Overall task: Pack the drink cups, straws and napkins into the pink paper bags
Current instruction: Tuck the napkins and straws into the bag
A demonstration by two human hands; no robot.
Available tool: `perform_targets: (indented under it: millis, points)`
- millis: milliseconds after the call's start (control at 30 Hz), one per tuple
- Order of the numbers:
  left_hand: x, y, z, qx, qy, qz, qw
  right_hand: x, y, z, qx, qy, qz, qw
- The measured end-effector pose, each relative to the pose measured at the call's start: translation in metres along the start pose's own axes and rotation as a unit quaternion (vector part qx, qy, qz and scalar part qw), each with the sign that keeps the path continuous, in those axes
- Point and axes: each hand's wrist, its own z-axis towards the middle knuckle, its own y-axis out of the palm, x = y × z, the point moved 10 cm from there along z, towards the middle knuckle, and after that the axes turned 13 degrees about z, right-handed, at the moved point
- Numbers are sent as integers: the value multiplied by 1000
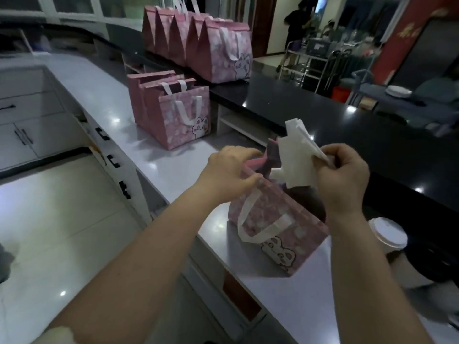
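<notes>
I see my right hand with its grip pinched tight on the white napkins. The napkins stick out to the left of my fingers, and their long side points up. They sit right over the open top of the pink bag, which stands on the table. My left hand has its grip closed on the bag's top edge. A cup with a white lid stands near the bag's right side.

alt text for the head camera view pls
The right hand holds white napkins over an open pink paper bag on the counter, while the left hand grips its rim. More pink bags stand farther along; a lidded cup stands nearby.
</notes>
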Motion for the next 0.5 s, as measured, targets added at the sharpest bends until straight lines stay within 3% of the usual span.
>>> perform_targets:
  millis: [200, 500]
  points:
    - [2, 57, 61, -69, 49, -48, 995, 32, 6, 23, -2, -59, -79, 995]
    - [-1, 111, 102, -134, 113, -82, 981, 72, 42, 25, -179, -66, -247, 950]
